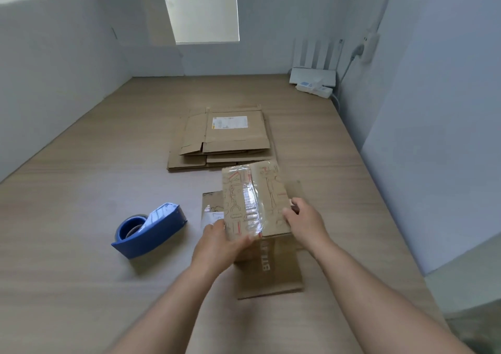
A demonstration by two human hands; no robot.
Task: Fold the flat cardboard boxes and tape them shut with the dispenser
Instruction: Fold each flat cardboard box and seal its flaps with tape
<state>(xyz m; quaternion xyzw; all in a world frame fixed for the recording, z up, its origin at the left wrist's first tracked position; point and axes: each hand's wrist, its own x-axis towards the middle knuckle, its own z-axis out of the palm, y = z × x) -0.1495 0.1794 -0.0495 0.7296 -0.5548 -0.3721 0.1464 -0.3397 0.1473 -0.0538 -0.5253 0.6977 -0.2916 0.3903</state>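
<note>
Behind box [271, 191], flat cardboard stack [225, 142], dispenser [151, 229] left

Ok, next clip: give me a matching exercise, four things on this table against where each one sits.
Things:
1. taped box
2. tape dispenser
3. stack of flat boxes
4. white router

Places:
A. far right corner of the table
B. in the grip of the left hand and right hand
C. on the table, left of both hands
D. mid-table, beyond the hands

Pairs: 1-B, 2-C, 3-D, 4-A
</note>
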